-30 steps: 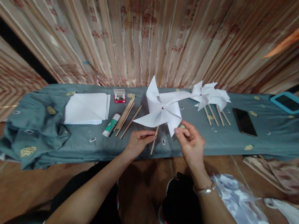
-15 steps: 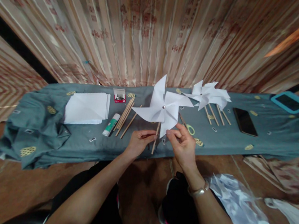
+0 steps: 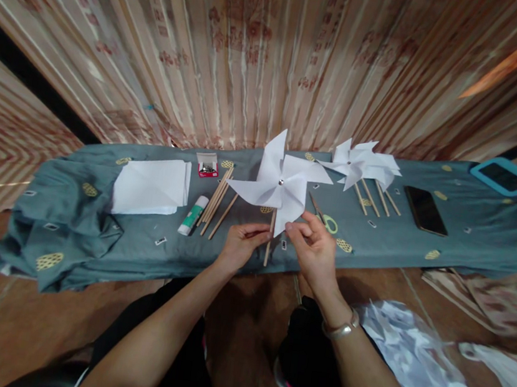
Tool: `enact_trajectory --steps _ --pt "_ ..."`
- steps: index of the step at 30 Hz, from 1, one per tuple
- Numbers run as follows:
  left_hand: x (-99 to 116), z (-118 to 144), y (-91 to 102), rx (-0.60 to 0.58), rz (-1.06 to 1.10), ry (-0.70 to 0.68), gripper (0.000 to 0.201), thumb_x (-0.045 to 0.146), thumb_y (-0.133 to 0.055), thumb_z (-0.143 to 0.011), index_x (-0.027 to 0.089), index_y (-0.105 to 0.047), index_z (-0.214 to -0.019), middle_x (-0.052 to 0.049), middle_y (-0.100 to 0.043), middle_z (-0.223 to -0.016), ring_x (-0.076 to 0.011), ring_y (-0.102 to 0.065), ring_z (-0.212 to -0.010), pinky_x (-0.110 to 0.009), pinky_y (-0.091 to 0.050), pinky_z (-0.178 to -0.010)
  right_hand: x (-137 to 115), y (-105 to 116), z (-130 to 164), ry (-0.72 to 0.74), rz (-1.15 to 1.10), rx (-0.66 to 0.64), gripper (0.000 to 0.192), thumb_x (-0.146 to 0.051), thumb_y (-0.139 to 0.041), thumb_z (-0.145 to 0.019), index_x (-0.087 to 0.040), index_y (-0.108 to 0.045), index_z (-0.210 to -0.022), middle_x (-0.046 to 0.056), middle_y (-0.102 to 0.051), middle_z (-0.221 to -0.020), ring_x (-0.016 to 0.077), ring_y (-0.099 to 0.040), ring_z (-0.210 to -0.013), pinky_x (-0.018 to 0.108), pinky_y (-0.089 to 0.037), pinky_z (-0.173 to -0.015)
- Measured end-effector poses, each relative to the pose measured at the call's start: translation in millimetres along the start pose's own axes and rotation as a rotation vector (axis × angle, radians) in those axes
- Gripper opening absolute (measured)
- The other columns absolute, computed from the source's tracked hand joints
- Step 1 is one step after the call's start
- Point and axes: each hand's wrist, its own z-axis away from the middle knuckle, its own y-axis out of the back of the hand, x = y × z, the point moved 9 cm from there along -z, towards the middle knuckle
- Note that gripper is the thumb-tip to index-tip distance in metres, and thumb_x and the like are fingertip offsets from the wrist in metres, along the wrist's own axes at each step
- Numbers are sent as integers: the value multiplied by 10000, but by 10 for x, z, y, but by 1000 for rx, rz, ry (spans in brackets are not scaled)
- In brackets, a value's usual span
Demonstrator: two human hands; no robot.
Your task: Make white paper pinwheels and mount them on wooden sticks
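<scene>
A white paper pinwheel stands upright on a thin wooden stick over the near edge of a long table draped in blue-grey cloth. My left hand pinches the stick just below the paper. My right hand touches the tip of the lowest blade with thumb and forefinger. A silver pin sits at the pinwheel's centre.
On the cloth lie white paper sheets, a glue stick, spare wooden sticks, a small red box, green-handled scissors, finished pinwheels, a black phone and a teal-cased tablet. Paper scraps lie on the floor at right.
The pinwheel has turned, its blades rotating. My right hand has slid left along the lower blade toward the stick. The left hand keeps its hold.
</scene>
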Motion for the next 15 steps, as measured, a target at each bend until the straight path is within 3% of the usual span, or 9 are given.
enact_trajectory --steps 8,15 --pt "32 19 -70 -53 -8 -16 296 344 -831 -539 183 -787 -783 -54 -772 -817 -213 -693 -772 -348 -529 -837 3 -78 -11 -80 -148 -19 360 -419 -699 -719 -223 -616 -1009 -29 -694 -659 152 -660 -651 269 -513 -655" --pt "55 30 -123 -68 -2 -47 309 390 -831 -539 180 -788 -760 -28 -764 -781 -227 -689 -786 -340 -524 -799 20 -177 9 -65 -96 -80 301 -415 -672 -765 -226 -597 -988 -28 -710 -671 152 -658 -643 258 -507 -626"
